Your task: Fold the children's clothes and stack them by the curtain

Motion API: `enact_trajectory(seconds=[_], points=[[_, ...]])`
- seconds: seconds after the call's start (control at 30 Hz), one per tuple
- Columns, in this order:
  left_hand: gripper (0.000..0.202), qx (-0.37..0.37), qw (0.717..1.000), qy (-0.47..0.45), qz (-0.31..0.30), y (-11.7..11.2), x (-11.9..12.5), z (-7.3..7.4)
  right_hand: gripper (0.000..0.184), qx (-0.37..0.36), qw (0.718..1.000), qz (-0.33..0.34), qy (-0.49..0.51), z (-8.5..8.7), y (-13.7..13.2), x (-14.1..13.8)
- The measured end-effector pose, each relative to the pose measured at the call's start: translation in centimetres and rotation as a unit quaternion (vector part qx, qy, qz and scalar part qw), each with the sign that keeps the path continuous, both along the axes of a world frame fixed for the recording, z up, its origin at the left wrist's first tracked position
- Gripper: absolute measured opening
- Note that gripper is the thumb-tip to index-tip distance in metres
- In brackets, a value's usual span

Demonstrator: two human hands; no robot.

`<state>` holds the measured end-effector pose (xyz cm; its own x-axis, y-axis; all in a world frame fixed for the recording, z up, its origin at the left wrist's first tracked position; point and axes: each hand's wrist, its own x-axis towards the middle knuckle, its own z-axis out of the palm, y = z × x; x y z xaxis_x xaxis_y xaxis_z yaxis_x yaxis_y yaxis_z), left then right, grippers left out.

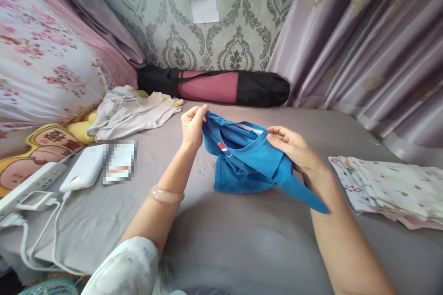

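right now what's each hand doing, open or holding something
Left hand: closed, gripping the blue shirt near one shoulder.
Right hand: closed, pinching the same shirt near its collar.

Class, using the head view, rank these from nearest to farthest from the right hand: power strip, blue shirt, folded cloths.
1. Blue shirt: in the right hand.
2. Folded cloths: to its right.
3. Power strip: at the far left.

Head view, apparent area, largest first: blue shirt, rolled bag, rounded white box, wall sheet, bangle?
1. Blue shirt and rolled bag: too close to rank; bag longer, shirt taller.
2. Rounded white box
3. Wall sheet
4. Bangle
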<state>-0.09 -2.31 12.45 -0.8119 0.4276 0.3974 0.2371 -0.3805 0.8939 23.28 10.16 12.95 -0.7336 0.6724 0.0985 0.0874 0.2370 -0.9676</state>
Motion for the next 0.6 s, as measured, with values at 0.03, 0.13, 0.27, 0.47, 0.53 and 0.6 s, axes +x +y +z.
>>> enact_trajectory(seconds=[0.03, 0.13, 0.27, 0.47, 0.53, 0.6], points=[[0.046, -0.004, 1.0, 0.0, -0.001, 0.0, 0.0, -0.4, 0.046, 0.032, 0.999, 0.0, -0.005, -0.2, 0.3, 0.1], [0.047, -0.042, 0.999, 0.011, -0.005, -0.1, -0.2, -1.4, 0.043, 0.119, 0.993, -0.015, -0.021, -1.1, 1.3, 0.3], [0.035, -0.089, 0.995, 0.015, -0.031, -0.2, -0.4, -2.0, 0.036, 0.185, 0.98, -0.033, -0.061, -2.3, 2.4, 0.4], [0.027, -0.123, 0.987, 0.006, -0.099, -0.6, -0.7, -2.3, 0.025, 0.265, 0.955, -0.06, -0.122, -2.5, 2.6, 0.5], [0.028, -0.14, 0.984, 0.011, -0.113, -0.8, -1.0, -2.5, 0.021, 0.3, 0.942, -0.064, -0.136, -2.4, 2.7, 0.5], [0.029, -0.156, 0.98, 0.021, -0.119, -0.9, -1.3, -2.7, 0.022, 0.332, 0.93, -0.06, -0.144, -2.5, 2.8, 0.5]])
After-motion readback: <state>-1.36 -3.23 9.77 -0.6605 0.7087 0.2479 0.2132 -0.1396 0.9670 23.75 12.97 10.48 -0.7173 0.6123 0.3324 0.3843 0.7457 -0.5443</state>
